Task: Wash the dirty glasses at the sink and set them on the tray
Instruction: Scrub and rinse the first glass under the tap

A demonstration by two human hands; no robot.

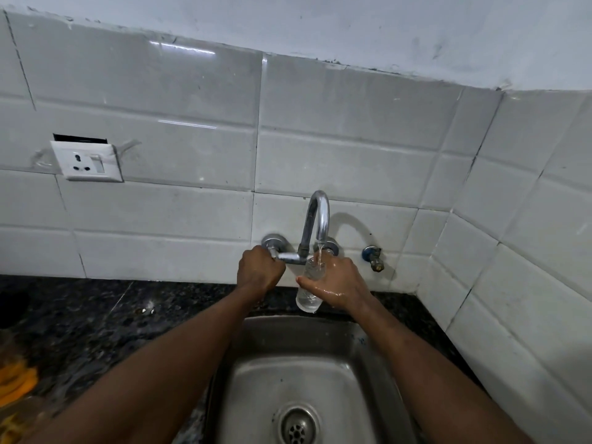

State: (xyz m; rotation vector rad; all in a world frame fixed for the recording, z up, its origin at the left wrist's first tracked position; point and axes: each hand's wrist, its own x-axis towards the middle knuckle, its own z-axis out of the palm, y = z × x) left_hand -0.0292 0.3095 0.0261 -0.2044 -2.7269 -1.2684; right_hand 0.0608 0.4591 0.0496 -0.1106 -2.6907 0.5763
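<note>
Nothing fancy here: the glass [309,291] is held right under the tap [320,213], mouth up and more or less upright. It's gripped by the right hand [336,283], with the fingers wrapped round the side and the thumb laid across the front. A thin stream of water [319,259] is being run from the tap straight into the glass, which looks to be filled most of the way. The right hand is visibly wet.

The left hand [258,270] is closed round the handle [273,250] on the tap's left side, so most of that handle is hidden.

The steel sink [256,347] is set directly below the tap, with the drain [298,427] further down. A small valve [373,256] is fixed to the tiled wall [352,155] just right of the tap. A white socket [86,161] is mounted well left of the tap and higher up. The dark speckled counter [96,315] is spread out to the tap's lower left, and something orange [16,382] is blurred at its far edge; what it is can't be told.
</note>
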